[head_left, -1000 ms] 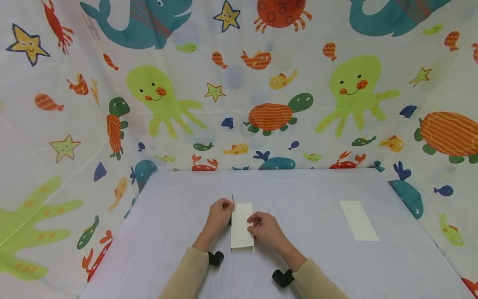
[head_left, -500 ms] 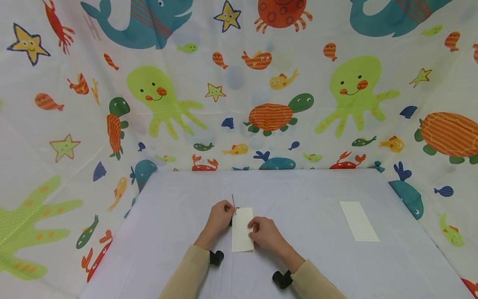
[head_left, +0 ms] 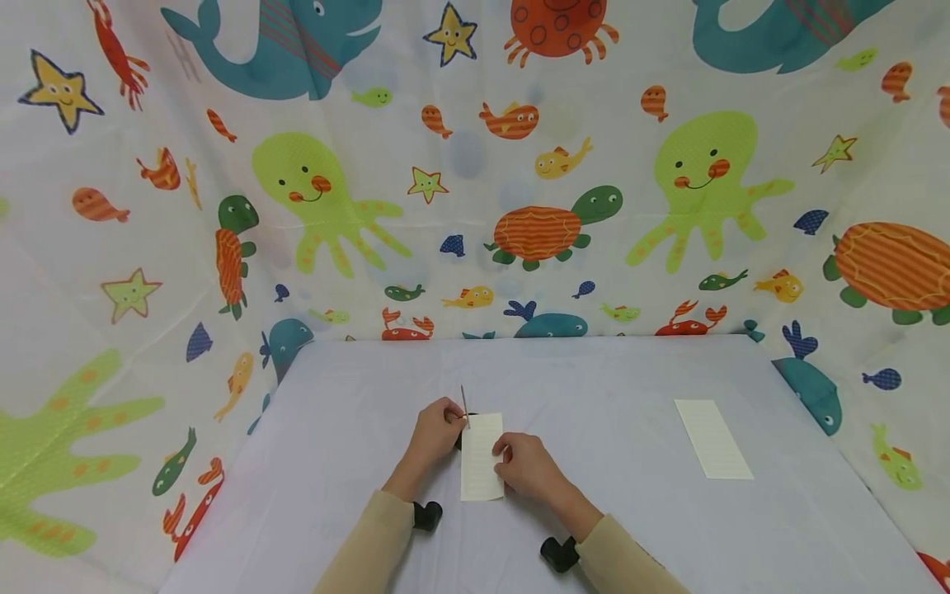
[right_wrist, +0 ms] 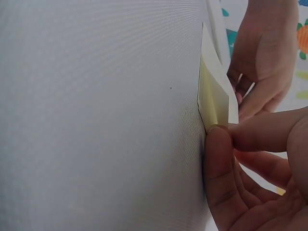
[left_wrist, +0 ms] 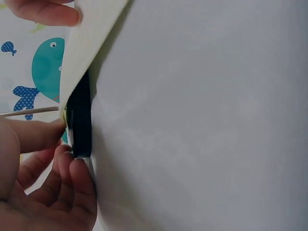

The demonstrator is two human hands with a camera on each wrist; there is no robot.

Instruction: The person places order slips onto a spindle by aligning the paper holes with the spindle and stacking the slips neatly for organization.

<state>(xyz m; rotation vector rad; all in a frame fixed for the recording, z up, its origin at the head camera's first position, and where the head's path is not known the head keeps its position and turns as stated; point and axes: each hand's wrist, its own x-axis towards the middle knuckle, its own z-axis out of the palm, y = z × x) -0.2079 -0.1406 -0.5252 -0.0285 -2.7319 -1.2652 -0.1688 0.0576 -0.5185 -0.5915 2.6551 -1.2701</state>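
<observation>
A cream ruled paper (head_left: 482, 462) lies lengthwise between my hands; in the right wrist view its layers (right_wrist: 211, 96) stand parted, like a fold. My left hand (head_left: 438, 427) pinches a black binder clip (left_wrist: 81, 122) at the far left corner of the paper. The clip's thin metal handle (head_left: 463, 402) sticks up past that corner; its dark body sits under the paper, mostly hidden from the head view. With thumb and fingertips, my right hand (head_left: 530, 464) pinches the paper's right edge. In the left wrist view, a right fingertip (left_wrist: 70, 15) rests near the paper's edge.
Another cream ruled paper (head_left: 714, 439) lies flat farther right on the white-covered table (head_left: 594, 388). A curtain (head_left: 460, 297) printed with sea animals hangs behind the table and along its sides. Black wrist devices (head_left: 560, 554) sit under both sleeves.
The paper and my right hand have shifted slightly nearer to me, and the far left hand has dropped a little. In the last half second almost nothing has moved.
</observation>
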